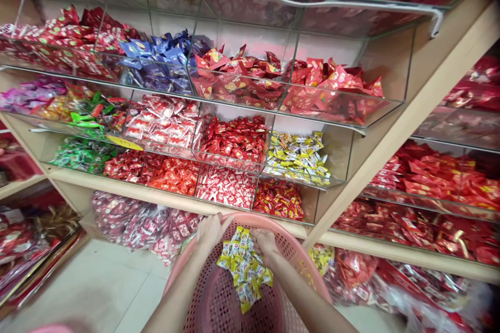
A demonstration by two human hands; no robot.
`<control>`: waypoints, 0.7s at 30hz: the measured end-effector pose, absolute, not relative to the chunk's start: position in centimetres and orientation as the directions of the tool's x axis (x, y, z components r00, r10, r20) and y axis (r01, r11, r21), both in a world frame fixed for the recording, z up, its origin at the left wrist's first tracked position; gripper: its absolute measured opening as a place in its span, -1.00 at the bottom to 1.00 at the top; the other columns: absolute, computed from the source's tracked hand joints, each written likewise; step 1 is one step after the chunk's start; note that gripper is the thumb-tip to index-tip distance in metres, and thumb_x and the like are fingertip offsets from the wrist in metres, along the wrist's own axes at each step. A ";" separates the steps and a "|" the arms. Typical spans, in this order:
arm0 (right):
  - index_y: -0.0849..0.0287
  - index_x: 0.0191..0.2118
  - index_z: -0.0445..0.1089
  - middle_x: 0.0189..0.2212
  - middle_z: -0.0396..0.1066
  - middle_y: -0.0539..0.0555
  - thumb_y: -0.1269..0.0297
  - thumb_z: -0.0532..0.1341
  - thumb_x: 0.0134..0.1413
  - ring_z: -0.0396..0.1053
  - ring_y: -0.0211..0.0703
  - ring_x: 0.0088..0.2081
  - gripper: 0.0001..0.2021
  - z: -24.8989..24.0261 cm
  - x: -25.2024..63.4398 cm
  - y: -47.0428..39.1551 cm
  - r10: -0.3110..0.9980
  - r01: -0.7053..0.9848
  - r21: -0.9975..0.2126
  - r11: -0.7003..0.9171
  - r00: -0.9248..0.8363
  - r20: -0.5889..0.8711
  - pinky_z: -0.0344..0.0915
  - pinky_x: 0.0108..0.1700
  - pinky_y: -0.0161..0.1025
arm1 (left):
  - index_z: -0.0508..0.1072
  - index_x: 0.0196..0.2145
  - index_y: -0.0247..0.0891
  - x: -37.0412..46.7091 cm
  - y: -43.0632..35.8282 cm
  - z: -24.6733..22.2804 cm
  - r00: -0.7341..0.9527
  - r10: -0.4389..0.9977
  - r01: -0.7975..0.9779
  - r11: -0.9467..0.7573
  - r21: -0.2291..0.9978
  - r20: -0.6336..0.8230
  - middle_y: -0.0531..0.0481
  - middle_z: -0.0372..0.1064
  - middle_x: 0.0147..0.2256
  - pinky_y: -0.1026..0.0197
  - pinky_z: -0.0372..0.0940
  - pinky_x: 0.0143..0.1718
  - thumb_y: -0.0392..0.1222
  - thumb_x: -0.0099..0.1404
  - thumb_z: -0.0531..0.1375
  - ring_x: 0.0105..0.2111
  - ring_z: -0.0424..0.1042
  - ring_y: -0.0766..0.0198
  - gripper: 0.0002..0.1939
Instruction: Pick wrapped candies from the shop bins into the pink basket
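A pink perforated plastic basket [312,265] stands at the bottom centre, below the shelves. My left hand [211,230] is on its back rim at the left, fingers bent over the edge and thumb apart. Inside the basket, near the back wall, is my right hand [264,242], its fingers curled beside yellow-and-white wrapped candies [245,270]. Those candies form a heap in the basket's middle; whether the right fingers grip any is hidden. Similar yellow-and-white candies [299,156] fill a clear shelf bin above the basket.
Clear bins of red, blue, green and orange wrapped sweets line the shelves [156,190]. A slanting wooden upright [390,140] divides them at the right. Bulging plastic bags [144,221] lie under the bottom shelf, on both sides of the basket. Pale floor tiles [113,276] show at the left.
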State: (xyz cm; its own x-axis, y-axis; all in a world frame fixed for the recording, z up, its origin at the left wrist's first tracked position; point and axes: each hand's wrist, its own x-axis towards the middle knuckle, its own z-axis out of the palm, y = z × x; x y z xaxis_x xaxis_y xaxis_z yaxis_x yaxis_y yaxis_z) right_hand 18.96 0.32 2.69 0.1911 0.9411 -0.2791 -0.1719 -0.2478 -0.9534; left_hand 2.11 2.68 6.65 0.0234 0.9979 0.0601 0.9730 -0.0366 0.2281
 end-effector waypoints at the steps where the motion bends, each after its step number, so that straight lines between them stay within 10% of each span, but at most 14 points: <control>1: 0.12 -0.72 0.00 -0.82 -0.11 -0.21 0.19 0.23 -0.27 -0.19 -0.47 -0.80 -0.66 2.7 19.0 0.2 0.938 -0.177 -0.948 -0.264 0.180 -0.295 -0.24 -0.75 -0.42 | 0.42 -0.30 -0.26 2.1 2.7 6.6 0.023 0.998 0.973 -0.036 0.230 0.059 -0.23 0.45 -0.36 0.07 0.26 -0.28 0.34 0.19 -0.32 -0.30 0.44 0.01 -0.26; 10: 0.13 -0.72 0.06 -0.80 -0.05 -0.18 0.23 0.18 -0.25 -0.14 -0.42 -0.73 -0.73 3.7 19.1 -0.1 0.953 -0.127 -0.970 -0.205 0.202 -0.228 -0.16 -0.67 -0.39 | 0.42 -0.28 -0.25 2.0 2.8 6.5 0.014 0.999 0.968 -0.025 0.248 0.045 -0.21 0.45 -0.36 0.10 0.25 -0.27 0.36 0.17 -0.33 -0.29 0.44 0.03 -0.24; 21: 0.19 -0.39 0.41 -0.67 0.16 -0.08 0.08 0.11 0.00 0.05 -0.33 -0.59 -0.72 20.6 20.4 -0.1 0.894 0.421 -0.800 0.427 -0.065 0.443 0.01 -0.53 -0.37 | 0.42 -0.25 -0.29 2.1 2.6 6.9 -0.005 1.000 0.964 0.003 0.264 0.004 -0.23 0.45 -0.34 0.14 0.24 -0.27 0.35 0.18 -0.29 -0.28 0.44 0.05 -0.25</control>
